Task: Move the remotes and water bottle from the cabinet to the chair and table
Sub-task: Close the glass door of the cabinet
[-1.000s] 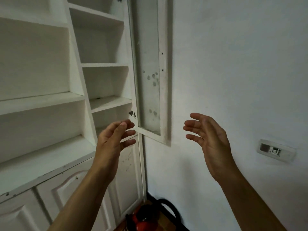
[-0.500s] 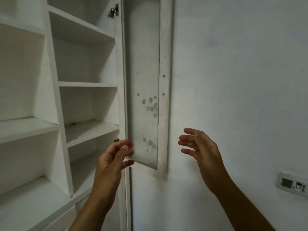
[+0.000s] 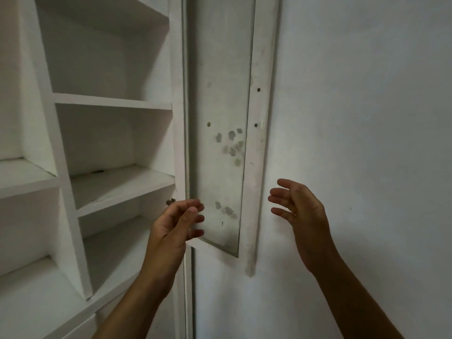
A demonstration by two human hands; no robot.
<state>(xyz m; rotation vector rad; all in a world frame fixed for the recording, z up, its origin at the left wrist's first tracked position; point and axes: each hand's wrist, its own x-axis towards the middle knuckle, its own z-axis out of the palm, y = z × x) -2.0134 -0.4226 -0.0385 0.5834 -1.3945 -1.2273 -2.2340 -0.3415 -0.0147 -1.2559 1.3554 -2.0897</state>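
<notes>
Nearest, the left hand (image 3: 175, 228) is raised with loosely bent fingers holding nothing before the lower corner of the glass door (image 3: 220, 118), the right hand (image 3: 300, 216) spread and empty just right of it, while behind them the white cabinet (image 3: 117, 104) stands open at left beside the wall (image 3: 367, 118).

The cabinet (image 3: 66, 192) runs off the left, top and bottom edges, and its door (image 3: 220, 94) is cut at the top. My left grip (image 3: 171, 231) covers the door's lower left corner; whether it touches I cannot tell, and its fingertips (image 3: 195, 209) are blurred. A dark fitting (image 3: 170, 202) sits half hidden behind them. A dark speck (image 3: 99, 171) at the back of a shelf (image 3: 117, 184) is too small to name. Both forearms leave the bottom edge
</notes>
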